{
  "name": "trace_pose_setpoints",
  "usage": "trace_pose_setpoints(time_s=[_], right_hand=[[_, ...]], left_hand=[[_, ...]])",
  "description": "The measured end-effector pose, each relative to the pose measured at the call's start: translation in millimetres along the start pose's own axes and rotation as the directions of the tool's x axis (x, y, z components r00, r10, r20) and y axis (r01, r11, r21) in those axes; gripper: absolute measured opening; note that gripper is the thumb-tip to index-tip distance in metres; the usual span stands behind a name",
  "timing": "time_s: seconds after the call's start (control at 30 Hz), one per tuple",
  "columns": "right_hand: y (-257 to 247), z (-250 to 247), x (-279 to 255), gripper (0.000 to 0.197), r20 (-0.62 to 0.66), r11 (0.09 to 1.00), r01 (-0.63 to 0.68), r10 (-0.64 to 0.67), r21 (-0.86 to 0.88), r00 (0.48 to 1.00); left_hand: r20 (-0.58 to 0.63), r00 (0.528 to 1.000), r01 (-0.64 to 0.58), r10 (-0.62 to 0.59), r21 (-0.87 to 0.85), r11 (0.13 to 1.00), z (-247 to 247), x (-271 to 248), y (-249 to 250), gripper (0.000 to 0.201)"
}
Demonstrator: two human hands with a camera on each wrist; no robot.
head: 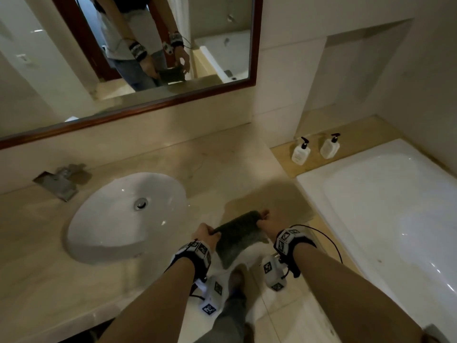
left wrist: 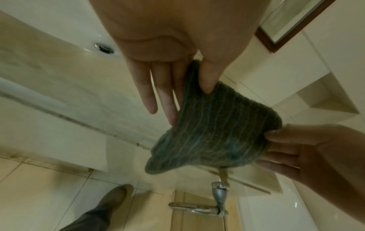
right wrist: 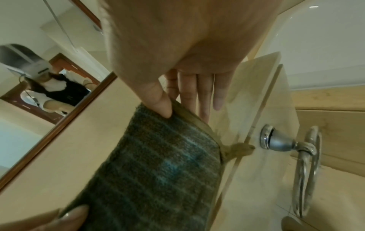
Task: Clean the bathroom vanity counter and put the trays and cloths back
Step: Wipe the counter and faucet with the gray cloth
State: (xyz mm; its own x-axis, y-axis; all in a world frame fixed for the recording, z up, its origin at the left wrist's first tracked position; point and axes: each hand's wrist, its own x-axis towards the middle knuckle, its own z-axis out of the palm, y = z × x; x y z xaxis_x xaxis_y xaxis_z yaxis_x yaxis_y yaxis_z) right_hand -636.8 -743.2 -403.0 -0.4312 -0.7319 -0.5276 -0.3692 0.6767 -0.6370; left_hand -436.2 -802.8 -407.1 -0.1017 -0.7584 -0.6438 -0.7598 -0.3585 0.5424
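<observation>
left hand (head: 204, 235): thumb and forefinger pinch one upper corner of the cloth (head: 237, 237); in the left wrist view the remaining fingers (left wrist: 147, 87) hang straight and slightly apart, touching nothing. right hand (head: 268, 221): thumb pressed on the opposite upper corner of the same cloth, pinching it against the fingers behind; in the right wrist view the other fingers (right wrist: 205, 93) are extended, close together, behind the cloth. cloth: dark grey-green, ribbed terry, folded, held off the table (head: 222, 169) between the two hands; its held top edge runs from about 8 o'clock at the left hand to 2 o'clock at the right hand in the head view, and the rest hangs down from that edge toward 6 o'clock, over the front edge of the table. a small hanging loop shows at one cloth corner in the right wrist view. position: at 4 o'clock from the sink (head: 126, 216), near the table's end beside the bathtub (head: 395, 206). other items: faucet (head: 59, 180) at 10 o'clock from the sink; two pump bottles (head: 315, 149) on the ledge behind the bathtub; framed mirror (head: 123, 58) above the table; chrome towel ring (right wrist: 304, 156) on the panel below the table's edge.
</observation>
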Motion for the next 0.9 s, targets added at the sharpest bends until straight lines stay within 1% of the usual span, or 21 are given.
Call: trace_pose_setpoints(time_s=[0.03,0.17,0.27,0.33,0.4,0.57,0.6,0.7,0.8,0.9], right_hand=[[-1.3,0.2,11.7,0.018,0.012,1.000,-0.003,0.003,-0.031,1.000],[-14.0,-3.0,55.4,0.016,0.068,0.991,0.017,-0.009,-0.129,0.998],[-28.9,-4.4,93.9,0.018,0.096,0.971,0.050,-0.029,-0.232,0.995],[-40.5,-4.3,117.7,0.019,0.120,0.957,0.063,-0.030,-0.283,0.992],[-52.5,-2.5,137.7,0.019,0.136,0.932,0.096,-0.051,-0.351,0.989],[-65.5,0.1,170.1,0.023,0.141,0.849,0.209,-0.161,-0.484,0.977],[-66.7,-1.0,172.9,0.023,0.144,0.840,0.218,-0.168,-0.498,0.975],[-67.0,-2.7,187.4,0.024,0.123,0.851,0.224,-0.188,-0.476,0.975],[-69.4,-7.6,199.5,0.022,0.133,0.850,0.197,-0.151,-0.488,0.980],[-70.4,-14.5,209.4,0.020,0.152,0.849,0.178,-0.116,-0.497,0.981]], left_hand=[[0.001,1.000,0.007,-0.007,-0.017,1.000,-0.9,11.0,3.0,0.016],[-0.012,1.000,0.015,-0.015,-0.030,0.999,-3.8,59.9,17.4,0.015],[-0.023,0.999,0.031,-0.032,-0.024,0.999,-8.3,96.4,29.7,0.018],[-0.017,0.999,0.029,-0.029,0.012,0.999,-16.0,114.4,39.9,0.017],[-0.024,0.999,0.030,-0.028,0.052,0.998,-26.0,129.5,50.6,0.014],[-0.098,0.995,0.001,0.006,0.065,0.998,-38.7,162.7,68.6,0.016],[-0.109,0.994,-0.005,0.012,0.066,0.998,-39.2,167.1,71.1,0.017],[-0.130,0.991,-0.016,0.024,0.064,0.998,-38.9,178.9,77.3,0.019],[-0.170,0.985,-0.002,0.013,0.069,0.998,-35.0,184.4,84.7,0.021],[-0.204,0.979,0.040,-0.024,0.074,0.996,-28.3,185.6,94.6,0.023]])
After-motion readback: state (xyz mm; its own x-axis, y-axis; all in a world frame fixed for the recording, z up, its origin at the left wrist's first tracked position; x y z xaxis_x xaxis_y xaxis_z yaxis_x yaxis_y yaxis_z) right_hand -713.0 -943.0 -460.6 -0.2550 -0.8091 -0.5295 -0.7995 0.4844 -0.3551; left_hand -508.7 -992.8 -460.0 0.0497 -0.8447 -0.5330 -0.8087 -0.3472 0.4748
